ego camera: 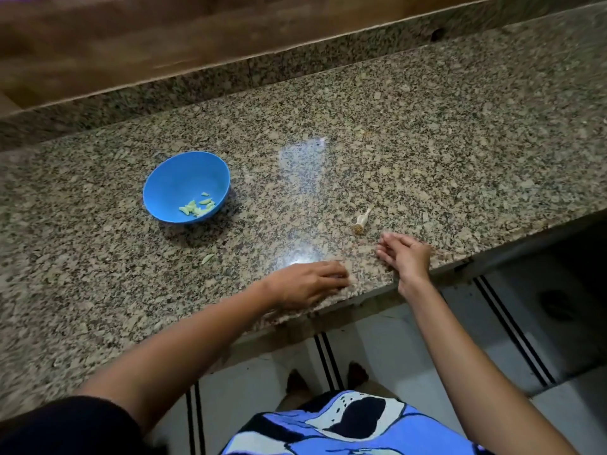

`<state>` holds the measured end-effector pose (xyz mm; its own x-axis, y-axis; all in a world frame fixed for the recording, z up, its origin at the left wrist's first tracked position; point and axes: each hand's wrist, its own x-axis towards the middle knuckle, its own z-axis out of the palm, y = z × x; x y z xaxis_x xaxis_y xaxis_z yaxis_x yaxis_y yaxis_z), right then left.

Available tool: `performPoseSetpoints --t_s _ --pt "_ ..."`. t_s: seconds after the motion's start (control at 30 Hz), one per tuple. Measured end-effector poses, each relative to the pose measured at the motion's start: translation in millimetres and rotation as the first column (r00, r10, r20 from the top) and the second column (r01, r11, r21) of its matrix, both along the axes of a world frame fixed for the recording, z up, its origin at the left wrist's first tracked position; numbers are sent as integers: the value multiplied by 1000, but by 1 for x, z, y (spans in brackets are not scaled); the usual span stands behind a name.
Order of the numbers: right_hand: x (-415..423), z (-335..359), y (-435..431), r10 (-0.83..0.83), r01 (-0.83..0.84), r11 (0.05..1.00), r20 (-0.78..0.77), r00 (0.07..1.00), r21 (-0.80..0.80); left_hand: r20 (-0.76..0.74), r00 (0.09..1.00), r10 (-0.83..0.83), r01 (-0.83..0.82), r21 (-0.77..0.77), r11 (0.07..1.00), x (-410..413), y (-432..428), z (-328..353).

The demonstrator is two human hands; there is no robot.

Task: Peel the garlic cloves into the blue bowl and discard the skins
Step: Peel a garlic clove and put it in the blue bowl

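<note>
Your peeled cloves (pixel 198 206) lie in a small heap at the bottom of the blue bowl (pixel 170 178), which stands on the counter well to the left of your hands. One loose clove (pixel 207 258) lies on the stone just in front of the bowl, outside it. It looks peeled, though it is too small to be sure. The bare garlic stalk (pixel 361 221) lies near the front edge, just beyond your right hand.

The peeling looks mostly or wholly done, since no unpeeled cloves show. What seems left is to drop the stray clove into the bowl and throw out the stalk and skins. Any skins are lost against the speckled stone.

Your left hand (pixel 308 284) lies palm down near the counter's edge, fingers stretched out and gripping nothing. Your right hand (pixel 405 254) stands on its side close by, fingers loosely extended and empty.

The counter (pixel 460 142) is speckled granite with a patch of glare in the middle. A low granite upstand runs along the back, with wood panelling (pixel 131 44) above it. Below the front edge is a pale tiled floor (pixel 371 349) with dark stripes.
</note>
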<state>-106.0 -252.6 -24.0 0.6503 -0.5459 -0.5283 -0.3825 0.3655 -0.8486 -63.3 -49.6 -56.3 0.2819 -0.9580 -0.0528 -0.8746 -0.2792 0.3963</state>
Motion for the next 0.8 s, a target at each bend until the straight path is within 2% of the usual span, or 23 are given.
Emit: performPoseSetpoints --t_s 0.13,0.23,0.27,0.33,0.47,0.6,0.73,0.8 --pt "6 1 33 103 -104 993 35 994 53 30 999 30 -30 -6 1000 -8 48 2" --pt "6 -1 48 146 -148 987 38 989 56 27 959 281 -279 -72 958 -16 84 2" --pt "6 -2 49 144 -146 988 35 989 51 21 930 366 -365 -51 930 -18 99 -1" --pt "4 -2 48 129 -132 990 42 991 54 29 909 417 -418 66 906 -23 123 -6" --pt "-4 -3 43 85 -87 995 48 995 43 128 921 368 -388 212 897 -18 103 -10" --pt "-10 -5 43 70 -71 997 43 997 30 141 956 258 -283 197 939 -3 67 -10" --pt "-15 -4 54 116 -116 993 14 993 24 4 998 69 -69 144 987 -1 40 -6" --pt "-16 -5 59 129 -129 991 12 992 38 -9 1000 -8 9 108 994 1 35 -5"
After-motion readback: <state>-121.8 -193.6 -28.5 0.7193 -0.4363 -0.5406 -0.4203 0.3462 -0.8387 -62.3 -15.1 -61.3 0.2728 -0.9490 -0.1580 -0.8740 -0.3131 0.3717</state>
